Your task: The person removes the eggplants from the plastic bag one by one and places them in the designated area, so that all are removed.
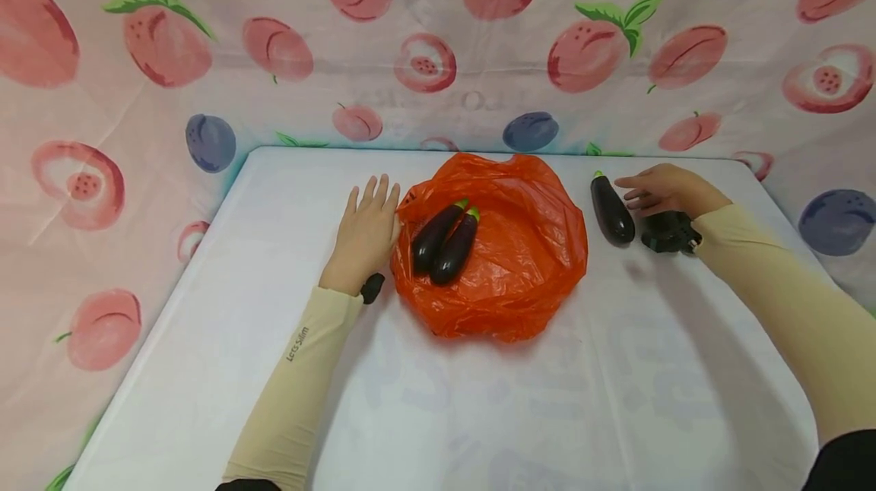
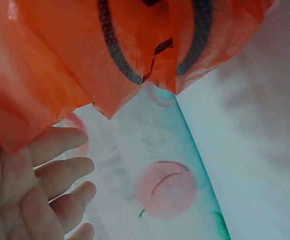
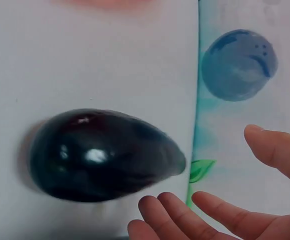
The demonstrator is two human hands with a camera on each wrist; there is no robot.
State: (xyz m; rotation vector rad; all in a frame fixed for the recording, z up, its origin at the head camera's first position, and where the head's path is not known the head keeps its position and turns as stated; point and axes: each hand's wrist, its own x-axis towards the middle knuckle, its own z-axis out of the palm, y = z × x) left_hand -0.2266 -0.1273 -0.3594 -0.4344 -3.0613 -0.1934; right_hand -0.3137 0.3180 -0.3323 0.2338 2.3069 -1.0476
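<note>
An orange plastic bag (image 1: 527, 263) lies spread open on the table, with two dark eggplants (image 1: 455, 248) side by side inside its left part. My left hand (image 1: 366, 236) is at the bag's left edge, fingers straight and pointing away; in the left wrist view the bag's rim (image 2: 45, 90) overlaps the palm. Right of the bag lies a third eggplant (image 1: 612, 210), its green stem end toward the back. Just right of this eggplant is my right hand (image 1: 667, 191), thumb and fingers spread apart, nothing between them. In the right wrist view the fingertips (image 3: 150, 205) are beside the eggplant's narrow end.
The white table (image 1: 479, 415) backs onto a fruit-printed cloth (image 1: 424, 12), which also hangs at both sides. A dark wrist camera (image 1: 667, 232) sits under my right wrist, and another dark device (image 1: 372, 288) shows by my left wrist.
</note>
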